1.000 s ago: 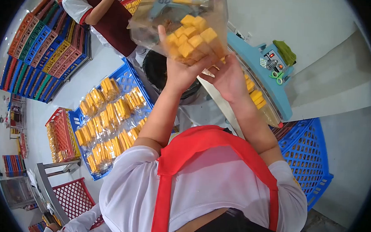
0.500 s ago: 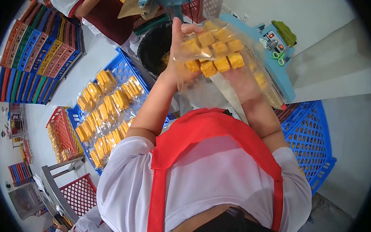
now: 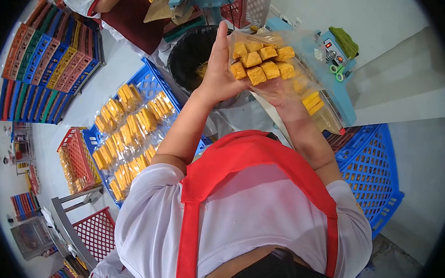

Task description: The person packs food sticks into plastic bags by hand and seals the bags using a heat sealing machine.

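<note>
A clear plastic bag [image 3: 258, 65] of golden-yellow cubes is held up in front of me. My left hand [image 3: 220, 71] is open, its fingers straight and pointing up along the bag's left side. My right hand [image 3: 279, 91] supports the bag from below on the right; its fingers are largely hidden behind plastic and cubes. Just beyond the bag stands a light-blue sealing machine [image 3: 330, 92] with a control panel. More yellow pieces [image 3: 312, 102] in plastic lie on its near end, beside my right forearm.
A blue crate [image 3: 147, 82] at left holds several bags of yellow sticks. A black-lined bin [image 3: 186, 61] stands behind my left hand. Green-handled scissors [image 3: 337, 72] and a green cloth [image 3: 344, 42] rest on the machine. Another blue crate [image 3: 371, 172] is at right. A co-worker [image 3: 130, 21] stands far left.
The bag has turned and settled, so its cubes now show more plainly. My left hand has shifted slightly right, with its fingers straighter; my right hand stays under the bag.
</note>
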{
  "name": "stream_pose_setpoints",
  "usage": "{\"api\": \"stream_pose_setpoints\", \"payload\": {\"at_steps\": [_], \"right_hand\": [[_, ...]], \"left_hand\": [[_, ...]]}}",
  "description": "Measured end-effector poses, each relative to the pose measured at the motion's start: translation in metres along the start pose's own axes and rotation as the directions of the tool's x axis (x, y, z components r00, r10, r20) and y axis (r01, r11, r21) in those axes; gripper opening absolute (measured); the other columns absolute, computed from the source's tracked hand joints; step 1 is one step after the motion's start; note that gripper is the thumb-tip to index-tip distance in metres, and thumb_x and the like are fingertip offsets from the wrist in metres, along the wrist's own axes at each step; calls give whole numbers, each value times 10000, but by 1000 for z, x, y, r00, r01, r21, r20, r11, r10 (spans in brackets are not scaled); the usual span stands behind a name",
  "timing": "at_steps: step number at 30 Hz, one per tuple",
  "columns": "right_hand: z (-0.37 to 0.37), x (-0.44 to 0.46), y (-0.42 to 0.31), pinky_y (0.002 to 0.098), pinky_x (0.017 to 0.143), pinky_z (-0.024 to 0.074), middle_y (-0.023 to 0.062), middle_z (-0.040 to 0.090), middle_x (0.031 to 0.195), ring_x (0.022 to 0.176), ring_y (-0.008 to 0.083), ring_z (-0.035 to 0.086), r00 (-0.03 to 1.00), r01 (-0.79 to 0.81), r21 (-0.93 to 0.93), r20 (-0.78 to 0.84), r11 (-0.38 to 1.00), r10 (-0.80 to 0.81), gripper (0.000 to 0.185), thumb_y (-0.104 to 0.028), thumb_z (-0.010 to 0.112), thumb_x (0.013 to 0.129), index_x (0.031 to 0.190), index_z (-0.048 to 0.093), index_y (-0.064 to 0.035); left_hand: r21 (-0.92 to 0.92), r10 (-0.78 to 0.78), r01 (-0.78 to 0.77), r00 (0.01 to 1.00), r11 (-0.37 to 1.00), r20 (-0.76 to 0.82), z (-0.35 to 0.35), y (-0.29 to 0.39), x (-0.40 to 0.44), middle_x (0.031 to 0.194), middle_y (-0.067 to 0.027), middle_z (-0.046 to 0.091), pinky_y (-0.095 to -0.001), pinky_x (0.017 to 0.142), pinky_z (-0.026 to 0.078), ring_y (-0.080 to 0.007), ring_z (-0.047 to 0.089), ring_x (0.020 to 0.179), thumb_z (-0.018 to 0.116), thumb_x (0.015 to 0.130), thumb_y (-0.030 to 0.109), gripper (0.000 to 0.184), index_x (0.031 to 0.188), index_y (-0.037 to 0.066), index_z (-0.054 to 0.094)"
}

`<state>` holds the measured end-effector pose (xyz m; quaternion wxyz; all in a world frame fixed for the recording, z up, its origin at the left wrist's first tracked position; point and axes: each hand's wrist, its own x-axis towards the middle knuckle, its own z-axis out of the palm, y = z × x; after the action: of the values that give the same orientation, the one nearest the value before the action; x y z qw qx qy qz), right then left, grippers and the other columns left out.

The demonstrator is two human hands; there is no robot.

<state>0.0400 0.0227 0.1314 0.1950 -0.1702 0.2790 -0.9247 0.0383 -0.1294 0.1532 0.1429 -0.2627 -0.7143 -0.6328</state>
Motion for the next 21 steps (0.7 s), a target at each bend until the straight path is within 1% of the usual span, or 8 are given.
{"api": "stream_pose_setpoints", "payload": {"at_steps": [3,5,8,10,13,15,19,21], "right_hand": [[-17,7,6,427,900,395,125,367,1268,1116,276,428,999,6,137,31,991,-11,544,-394,438,840,1270,299,-90],[-30,5,3,419,847,436,117,467,1179,1014,280,509,954,-278,270,187,922,233,518,-419,419,836,1231,361,-90],[-20,-3,-5,412,805,441,115,488,1145,949,268,537,955,-287,290,162,913,248,538,-469,373,845,1204,395,-70],[-16,-2,-7,408,808,434,114,492,1137,960,259,530,949,-298,345,205,890,238,518,-453,370,851,1197,404,-69],[-2,7,-19,403,830,414,101,496,1131,1009,236,499,994,-93,252,-27,963,103,468,-410,385,858,1175,421,-68],[8,13,-20,391,848,400,96,489,1140,1047,222,469,950,96,-197,-273,976,-148,441,-378,366,871,1183,401,-69],[23,10,-19,405,831,410,98,488,1141,1046,225,470,938,200,-313,-213,929,-274,452,-394,335,882,1203,370,-78],[21,6,-23,412,823,417,93,474,1156,1052,222,467,979,-3,35,-202,999,10,473,-419,309,886,1222,345,-89]], "left_hand": [[-101,2,0,1000,995,18,2,19,6,1153,-126,442,-328,919,329,-237,448,1058,767,566,177,1084,1325,8,10],[-196,2,4,1000,981,31,-1,28,11,1164,-112,436,-319,905,350,-222,453,1058,754,585,141,1054,1328,21,16],[-511,-127,243,960,824,251,-14,31,19,1203,-104,400,-318,903,364,-196,417,1102,691,613,-10,1036,1334,60,-50],[-501,-144,190,981,844,129,-9,19,23,1229,-108,366,-319,914,352,-202,393,1124,681,623,-11,1032,1335,71,-62],[-504,-113,99,994,858,4,-9,16,27,1290,-114,278,-313,946,312,-223,334,1176,644,676,28,978,1338,94,-74],[-644,-227,158,974,748,-24,-9,10,26,1288,-117,281,-327,960,294,-233,346,1166,615,719,71,927,1338,98,-75],[-692,-273,228,961,685,47,-14,22,34,1253,-108,337,-343,967,279,-224,346,1165,649,684,103,960,1344,100,-47],[-705,-165,153,985,692,52,-20,16,36,1244,-104,354,-336,964,285,-219,356,1159,661,672,102,943,1343,82,-2]]}}
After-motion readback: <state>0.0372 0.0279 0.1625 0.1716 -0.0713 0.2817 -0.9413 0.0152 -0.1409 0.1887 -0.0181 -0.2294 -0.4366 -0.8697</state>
